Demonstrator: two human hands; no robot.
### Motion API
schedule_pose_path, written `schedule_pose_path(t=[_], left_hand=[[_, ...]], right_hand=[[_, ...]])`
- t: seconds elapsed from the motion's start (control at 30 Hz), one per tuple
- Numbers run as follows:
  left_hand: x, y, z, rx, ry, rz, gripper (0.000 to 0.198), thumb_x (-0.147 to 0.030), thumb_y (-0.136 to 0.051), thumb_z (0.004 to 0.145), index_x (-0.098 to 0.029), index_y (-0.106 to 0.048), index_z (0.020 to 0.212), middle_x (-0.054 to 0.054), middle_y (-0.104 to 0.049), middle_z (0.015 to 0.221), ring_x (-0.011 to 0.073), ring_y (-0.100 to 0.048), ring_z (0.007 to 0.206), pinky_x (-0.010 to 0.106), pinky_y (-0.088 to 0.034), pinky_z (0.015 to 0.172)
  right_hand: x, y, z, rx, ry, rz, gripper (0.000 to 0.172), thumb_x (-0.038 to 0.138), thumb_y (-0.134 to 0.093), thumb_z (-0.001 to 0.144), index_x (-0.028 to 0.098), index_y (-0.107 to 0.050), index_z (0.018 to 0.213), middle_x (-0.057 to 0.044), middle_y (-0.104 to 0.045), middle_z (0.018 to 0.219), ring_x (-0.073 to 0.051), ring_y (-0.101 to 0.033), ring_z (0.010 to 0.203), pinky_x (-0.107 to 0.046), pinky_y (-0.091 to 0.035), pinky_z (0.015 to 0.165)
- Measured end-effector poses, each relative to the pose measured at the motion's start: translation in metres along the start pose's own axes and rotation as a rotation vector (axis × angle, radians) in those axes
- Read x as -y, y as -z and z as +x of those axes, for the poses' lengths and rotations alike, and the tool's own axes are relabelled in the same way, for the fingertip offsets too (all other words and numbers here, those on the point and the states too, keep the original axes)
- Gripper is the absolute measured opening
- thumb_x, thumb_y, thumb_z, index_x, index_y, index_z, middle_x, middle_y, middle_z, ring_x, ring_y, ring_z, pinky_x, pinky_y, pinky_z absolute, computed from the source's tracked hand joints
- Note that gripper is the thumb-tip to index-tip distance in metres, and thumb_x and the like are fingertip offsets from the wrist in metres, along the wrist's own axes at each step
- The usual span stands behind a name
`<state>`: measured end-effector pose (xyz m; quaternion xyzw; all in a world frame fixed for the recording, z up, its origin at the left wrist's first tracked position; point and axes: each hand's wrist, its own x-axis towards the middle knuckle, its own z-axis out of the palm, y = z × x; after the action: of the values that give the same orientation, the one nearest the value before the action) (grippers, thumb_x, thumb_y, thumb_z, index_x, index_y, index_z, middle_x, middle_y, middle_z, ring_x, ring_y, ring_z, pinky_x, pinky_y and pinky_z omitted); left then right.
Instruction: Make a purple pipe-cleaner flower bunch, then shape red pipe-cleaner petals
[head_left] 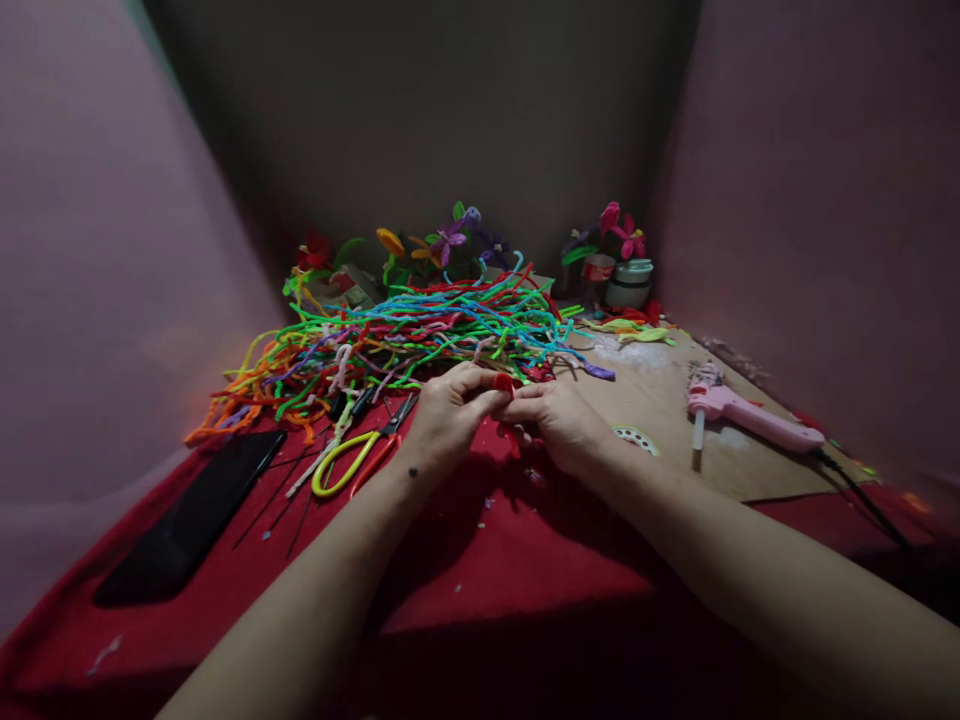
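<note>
A short red pipe cleaner [503, 382] shows between my fingertips, bent into a small shape. My left hand [452, 412] is closed, pinching it between thumb and forefinger. From the other side my right hand [559, 418] pinches the same red piece, its fingertips touching those of the left. Part of the red fuzz hangs below the fingers, and the rest of its form is hidden. Just beyond both hands lies a large heap of multicoloured pipe cleaners [420, 330]. Scissors [367, 455] with yellow and red handles rest beside my left wrist.
A black phone [195, 520] lies at the left on the red cloth [480, 590]. On a cardboard sheet [667, 385] at the right sits a pink glue gun [757, 418] with its cord. Fuzzy flowers [450, 238] and a lidded jar [630, 284] stand at the back.
</note>
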<state>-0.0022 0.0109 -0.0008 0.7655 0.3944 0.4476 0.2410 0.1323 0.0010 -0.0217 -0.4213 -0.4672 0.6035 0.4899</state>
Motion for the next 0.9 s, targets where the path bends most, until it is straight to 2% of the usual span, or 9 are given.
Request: schedule_pose_path(t=[0.1, 0.23, 0.33, 0.43, 0.6, 0.73, 0.8, 0.9], left_hand=[[-0.005, 0.003, 0.003, 0.067, 0.086, -0.089, 0.011, -0.022, -0.064, 0.069, -0.017, -0.071, 0.076, 0.002, -0.065, 0.076, 0.0138, -0.06, 0.072, 0.024, -0.046, 0.067], [-0.001, 0.002, 0.002, 0.006, -0.021, -0.043, 0.009, -0.02, -0.062, 0.07, -0.017, -0.069, 0.066, 0.001, -0.062, 0.069, 0.0125, -0.058, 0.068, 0.023, -0.045, 0.066], [0.003, 0.004, 0.003, -0.035, -0.111, 0.109, 0.012, -0.021, -0.06, 0.073, -0.017, -0.068, 0.064, 0.0, -0.06, 0.066, 0.0115, -0.056, 0.065, 0.022, -0.042, 0.063], [0.004, 0.009, 0.005, -0.026, -0.175, 0.233, 0.015, -0.022, -0.059, 0.075, -0.018, -0.065, 0.062, 0.0, -0.059, 0.064, 0.0113, -0.054, 0.063, 0.022, -0.041, 0.063], [0.006, 0.009, 0.002, -0.032, -0.269, 0.479, 0.016, -0.021, -0.054, 0.079, -0.017, -0.064, 0.067, 0.001, -0.059, 0.067, 0.0115, -0.054, 0.063, 0.022, -0.038, 0.061], [0.009, 0.005, 0.0, -0.041, -0.289, 0.679, 0.023, -0.024, -0.048, 0.084, -0.016, -0.062, 0.069, 0.003, -0.059, 0.07, 0.0128, -0.053, 0.063, 0.024, -0.037, 0.059], [0.009, 0.004, 0.001, -0.042, -0.265, 0.653, 0.022, -0.026, -0.048, 0.083, -0.016, -0.062, 0.07, 0.004, -0.06, 0.072, 0.0135, -0.054, 0.065, 0.024, -0.038, 0.06], [0.008, 0.005, 0.003, -0.024, -0.128, 0.413, 0.018, -0.026, -0.052, 0.081, -0.016, -0.064, 0.072, 0.002, -0.063, 0.069, 0.0127, -0.056, 0.063, 0.023, -0.041, 0.061]], right_hand=[[-0.001, 0.0, -0.001, 0.031, 0.007, -0.048, 0.004, 0.014, -0.059, 0.053, 0.012, -0.06, 0.05, 0.0, -0.055, 0.044, -0.007, -0.04, 0.036, -0.023, -0.028, 0.041], [-0.001, -0.002, -0.003, 0.054, -0.004, -0.13, 0.007, 0.013, -0.057, 0.054, 0.013, -0.058, 0.048, 0.003, -0.048, 0.036, -0.007, -0.038, 0.034, -0.023, -0.026, 0.039], [-0.003, -0.002, -0.002, 0.054, 0.019, -0.072, 0.01, 0.017, -0.061, 0.057, 0.013, -0.058, 0.048, 0.003, -0.048, 0.039, -0.007, -0.037, 0.037, -0.024, -0.024, 0.041], [-0.008, -0.002, 0.0, 0.09, 0.058, 0.018, 0.014, 0.023, -0.063, 0.06, 0.013, -0.059, 0.05, 0.003, -0.049, 0.044, -0.006, -0.036, 0.041, -0.024, -0.023, 0.044], [-0.01, -0.004, 0.001, 0.04, 0.123, -0.071, 0.021, 0.016, -0.057, 0.061, 0.015, -0.051, 0.04, 0.005, -0.041, 0.036, -0.006, -0.031, 0.037, -0.025, -0.02, 0.044], [-0.008, -0.005, 0.0, 0.032, 0.111, -0.078, 0.018, 0.014, -0.054, 0.059, 0.015, -0.051, 0.041, 0.005, -0.043, 0.037, -0.006, -0.033, 0.037, -0.024, -0.021, 0.043], [-0.006, -0.005, -0.001, 0.019, 0.119, -0.095, 0.015, 0.014, -0.055, 0.058, 0.015, -0.053, 0.043, 0.005, -0.044, 0.038, -0.006, -0.034, 0.037, -0.024, -0.023, 0.043], [-0.004, -0.005, -0.002, -0.001, 0.116, -0.107, 0.015, 0.014, -0.055, 0.058, 0.015, -0.054, 0.043, 0.004, -0.045, 0.038, -0.007, -0.036, 0.038, -0.024, -0.025, 0.042]])
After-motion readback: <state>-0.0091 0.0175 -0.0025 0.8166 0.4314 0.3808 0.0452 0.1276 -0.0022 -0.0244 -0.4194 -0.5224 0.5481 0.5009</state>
